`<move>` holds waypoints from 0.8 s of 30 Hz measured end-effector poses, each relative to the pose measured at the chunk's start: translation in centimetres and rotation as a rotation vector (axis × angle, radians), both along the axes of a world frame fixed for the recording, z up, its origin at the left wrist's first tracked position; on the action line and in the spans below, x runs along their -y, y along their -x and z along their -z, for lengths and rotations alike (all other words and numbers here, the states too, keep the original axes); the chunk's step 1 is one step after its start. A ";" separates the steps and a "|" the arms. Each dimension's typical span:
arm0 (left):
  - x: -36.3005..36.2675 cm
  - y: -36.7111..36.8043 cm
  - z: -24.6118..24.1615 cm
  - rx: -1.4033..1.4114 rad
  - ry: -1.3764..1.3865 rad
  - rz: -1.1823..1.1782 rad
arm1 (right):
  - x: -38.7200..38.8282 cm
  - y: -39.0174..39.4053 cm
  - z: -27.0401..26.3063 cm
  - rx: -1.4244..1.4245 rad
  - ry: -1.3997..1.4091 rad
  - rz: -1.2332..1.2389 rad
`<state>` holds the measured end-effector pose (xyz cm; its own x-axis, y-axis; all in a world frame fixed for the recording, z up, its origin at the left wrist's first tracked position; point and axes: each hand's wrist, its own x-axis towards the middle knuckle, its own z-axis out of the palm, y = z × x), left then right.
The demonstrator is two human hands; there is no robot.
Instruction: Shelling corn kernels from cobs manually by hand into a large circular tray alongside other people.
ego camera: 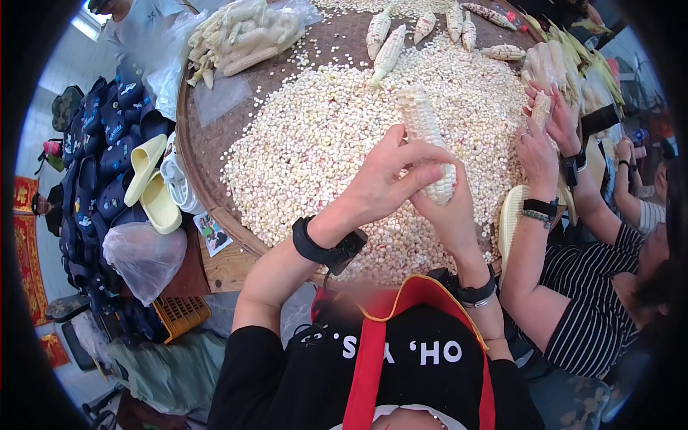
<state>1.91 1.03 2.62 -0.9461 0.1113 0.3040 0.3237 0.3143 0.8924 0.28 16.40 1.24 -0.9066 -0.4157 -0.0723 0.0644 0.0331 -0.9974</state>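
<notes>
A partly shelled corn cob (421,115) is held in front of me, above a broad heap of loose corn kernels (317,145). Its far end looks stripped, while pale kernels still cover the end near my palms. My left hand (395,172) reaches across from the left, its thumb pressed against the kernels and its fingers bent over the cob. Around the near end, my right hand (449,215) grips the same cob from below. Part of the cob is hidden behind my fingers. The kernels lie on a large round woven tray (207,161).
Several unshelled cobs (389,54) rest at the tray's far side, near a plastic bag of bare cobs (247,37). On the right, another person's hands (543,134) hold a cob. Yellow clogs (158,201) and many dark clogs (115,150) stand to the left.
</notes>
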 end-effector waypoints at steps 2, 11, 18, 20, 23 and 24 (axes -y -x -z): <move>-0.1 0.3 0.4 -0.018 0.013 -0.033 | 0.1 0.0 0.0 0.011 0.021 -0.007; 0.5 1.0 0.7 0.064 -0.395 0.076 | -0.1 0.5 0.7 0.168 0.179 0.033; -0.4 0.7 0.1 0.105 0.005 0.004 | 0.6 0.4 0.0 -0.029 -0.002 0.053; -0.2 1.1 0.8 0.077 0.034 -0.024 | 0.5 0.3 0.0 -0.102 -0.093 0.041; -0.2 1.4 1.1 0.035 0.024 -0.054 | 0.5 0.3 0.1 -0.116 -0.081 0.027; -0.2 1.4 1.1 0.023 -0.016 -0.053 | 0.5 0.3 0.2 -0.055 0.019 0.028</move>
